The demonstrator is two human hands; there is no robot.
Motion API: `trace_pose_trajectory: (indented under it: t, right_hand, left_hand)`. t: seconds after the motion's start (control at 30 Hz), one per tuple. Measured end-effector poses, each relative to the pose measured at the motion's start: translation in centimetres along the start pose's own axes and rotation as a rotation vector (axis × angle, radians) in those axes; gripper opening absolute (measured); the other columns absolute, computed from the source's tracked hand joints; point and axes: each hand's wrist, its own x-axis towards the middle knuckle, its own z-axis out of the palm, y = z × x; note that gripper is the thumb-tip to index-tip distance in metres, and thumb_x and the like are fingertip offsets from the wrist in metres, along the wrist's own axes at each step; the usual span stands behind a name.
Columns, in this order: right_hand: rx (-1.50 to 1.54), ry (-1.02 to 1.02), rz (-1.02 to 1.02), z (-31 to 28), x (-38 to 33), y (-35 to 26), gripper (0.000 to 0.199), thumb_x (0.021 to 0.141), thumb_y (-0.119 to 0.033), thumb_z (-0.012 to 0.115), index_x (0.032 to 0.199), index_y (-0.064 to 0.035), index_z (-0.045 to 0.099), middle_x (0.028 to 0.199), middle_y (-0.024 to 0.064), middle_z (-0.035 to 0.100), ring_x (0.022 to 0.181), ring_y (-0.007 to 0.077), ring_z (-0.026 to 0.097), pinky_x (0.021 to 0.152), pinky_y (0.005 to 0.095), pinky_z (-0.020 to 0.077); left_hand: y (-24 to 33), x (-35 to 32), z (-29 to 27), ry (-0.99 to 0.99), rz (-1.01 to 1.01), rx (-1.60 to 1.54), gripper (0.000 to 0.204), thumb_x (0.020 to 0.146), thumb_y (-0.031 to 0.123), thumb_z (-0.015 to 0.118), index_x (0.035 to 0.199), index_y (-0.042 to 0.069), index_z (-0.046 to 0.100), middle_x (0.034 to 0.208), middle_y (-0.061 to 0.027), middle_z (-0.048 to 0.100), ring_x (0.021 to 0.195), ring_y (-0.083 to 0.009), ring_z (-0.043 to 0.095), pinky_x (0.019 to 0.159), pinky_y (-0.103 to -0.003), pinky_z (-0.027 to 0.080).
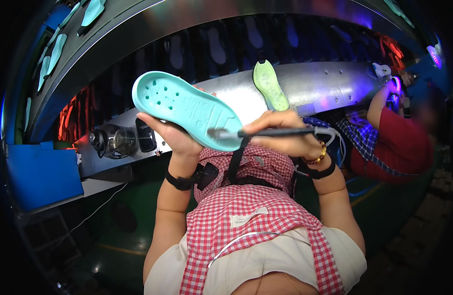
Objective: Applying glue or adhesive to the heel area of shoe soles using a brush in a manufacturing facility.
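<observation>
A turquoise shoe sole point(184, 108) lies tilted in my left hand point(172, 135), its hollow inner side up and a group of small holes at its left end. The fingers support it from below, mostly hidden by it. In my right hand point(288, 140) is a dark-handled brush point(280, 132). Its blurred bristles meet the lower right part of the sole's inner face. A pale tube point(337, 135) runs from the handle's rear end. Beyond the hands, a lime-green shoe sole point(270, 84) rests on the metal bench point(325, 88).
On the bench to the left stand a clear jug point(114, 141) with a dark lid and a small black tray point(146, 135). Behind it, a line carries dim soles point(216, 46). A co-worker in red point(391, 147) sits at the right. Turquoise pieces point(52, 59) lie on the upper-left belt.
</observation>
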Motion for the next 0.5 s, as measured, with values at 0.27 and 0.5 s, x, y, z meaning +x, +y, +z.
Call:
trace_pose_trajectory:
  t: [0.27,0.5]
  right_hand:
    - [0.679,-0.004,0.147,0.0,-0.6,1.9,0.019,0.074,0.000,0.060,0.093,0.0030,0.057,0.098,0.0163,0.058,0.096,0.0220,0.055,0.087,0.0342,0.0431]
    - [0.864,0.265,0.226,3.3,-0.4,1.4,0.015,0.079,-0.002,0.056,0.093,0.0041,0.055,0.093,0.0132,0.060,0.086,0.0152,0.057,0.079,0.0271,0.0458]
  left_hand:
    - [1.5,0.7,1.8,-0.202,-0.020,-0.054,0.083,0.076,0.071,0.022,0.119,0.004,0.041,0.108,-0.0174,0.051,0.100,-0.0319,0.050,0.092,-0.054,0.033]
    - [-1.6,-2.0,2.7,-0.180,-0.123,-0.226,0.068,0.085,0.053,0.022,0.128,0.000,0.030,0.122,-0.0181,0.043,0.111,-0.0350,0.044,0.096,-0.048,0.032]
